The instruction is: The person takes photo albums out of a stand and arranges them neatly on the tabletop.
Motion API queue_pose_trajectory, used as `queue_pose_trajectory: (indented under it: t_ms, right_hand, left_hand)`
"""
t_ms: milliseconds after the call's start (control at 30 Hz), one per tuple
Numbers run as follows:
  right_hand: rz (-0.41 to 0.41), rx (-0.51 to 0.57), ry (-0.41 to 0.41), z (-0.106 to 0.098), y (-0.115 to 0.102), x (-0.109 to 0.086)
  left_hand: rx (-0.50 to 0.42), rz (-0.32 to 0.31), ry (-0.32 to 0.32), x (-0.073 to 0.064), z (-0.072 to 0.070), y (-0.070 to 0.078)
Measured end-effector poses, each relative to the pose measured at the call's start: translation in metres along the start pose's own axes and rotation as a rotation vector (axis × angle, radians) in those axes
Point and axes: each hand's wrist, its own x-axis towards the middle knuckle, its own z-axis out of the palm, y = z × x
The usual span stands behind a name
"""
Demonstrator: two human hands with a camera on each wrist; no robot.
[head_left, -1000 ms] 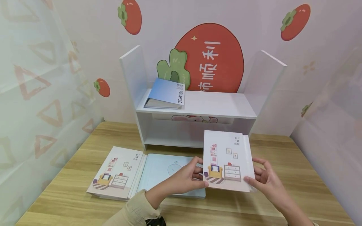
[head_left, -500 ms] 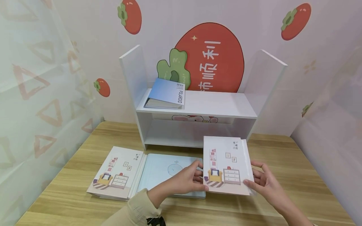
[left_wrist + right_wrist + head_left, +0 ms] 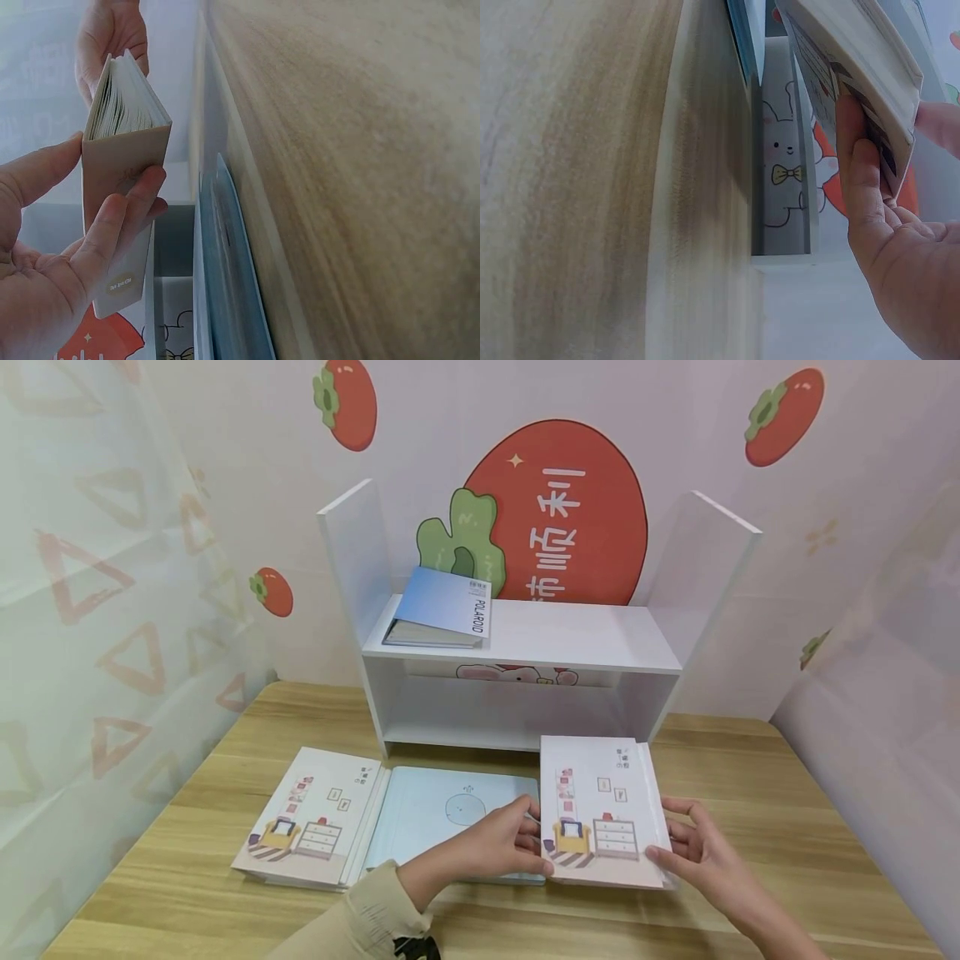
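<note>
A thick white photo album (image 3: 600, 810), its cover printed with an armchair and a drawer chest, is held between both hands above the table, cover up. My left hand (image 3: 487, 843) grips its left side, thumb on the near corner; in the left wrist view, that hand's (image 3: 75, 255) fingers lie across the beige spine (image 3: 124, 157). On the opposite side my right hand (image 3: 701, 852) pinches the edge, thumb on top. The right wrist view shows its fingers (image 3: 859, 172) under the album. A pale blue book (image 3: 427, 810) lies on the table, partly behind my left hand.
Another white album (image 3: 311, 818) with the same print lies at the left, beside the blue book. Behind stands a white two-tier shelf (image 3: 585, 639), with a blue "POLAROID" album (image 3: 442, 606) lying on its upper board. The wooden table (image 3: 795, 827) extends right of my right hand.
Both hands have lowered the held album and brought it a little nearer to me; its cover now overlaps less of the shelf. The other albums and the blue book stay put.
</note>
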Motion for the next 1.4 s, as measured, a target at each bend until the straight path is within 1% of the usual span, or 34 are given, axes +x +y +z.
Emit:
queue_pose_trajectory:
  t_ms: [133,233,400,467,533,633,700,800,1000,1200,1400]
  right_hand:
    - [0.012,-0.019,-0.004,-0.001,0.004,0.001]
    - [0.031,-0.043,0.001,-0.001,0.004,0.001]
    - [0.062,-0.083,-0.004,0.0,0.005,0.001]
    - [0.066,-0.083,-0.023,-0.001,0.008,0.0]
    - [0.087,-0.081,-0.04,-0.001,0.011,-0.002]
    - [0.133,-0.082,-0.053,0.001,0.013,-0.004]
    - [0.174,-0.09,-0.051,0.002,0.012,-0.005]
    - [0.211,-0.09,-0.057,0.004,0.009,-0.005]
    - [0.229,-0.085,-0.089,0.004,0.005,-0.005]
    - [0.277,-0.094,-0.086,0.003,0.006,-0.004]
    - [0.268,-0.093,-0.103,0.002,0.009,-0.004]
  left_hand:
    - [0.073,-0.026,0.016,0.001,0.001,-0.002]
    - [0.108,-0.041,0.027,0.002,0.002,-0.004]
    - [0.101,-0.041,0.029,0.004,0.005,-0.008]
    - [0.096,-0.053,0.03,0.003,0.007,-0.009]
    - [0.106,-0.067,0.033,0.003,0.008,-0.01]
    - [0.114,-0.084,0.036,0.002,0.011,-0.011]
    - [0.121,-0.086,0.04,0.002,0.013,-0.012]
    - [0.122,-0.088,0.047,0.001,0.015,-0.013]
    - [0.139,-0.1,0.049,0.001,0.016,-0.013]
    - [0.165,-0.099,0.043,0.002,0.016,-0.015]
    - [0.168,-0.093,0.026,0.002,0.015,-0.016]
